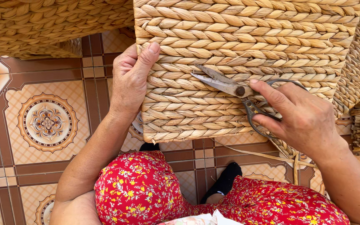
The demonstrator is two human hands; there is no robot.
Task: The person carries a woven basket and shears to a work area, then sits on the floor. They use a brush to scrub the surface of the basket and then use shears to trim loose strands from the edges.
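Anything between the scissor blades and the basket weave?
Nothing visible. The right hand holds the scissors with blades open, tips lying right against the woven basket side. The left hand grips the basket's left edge, well clear of the blades.
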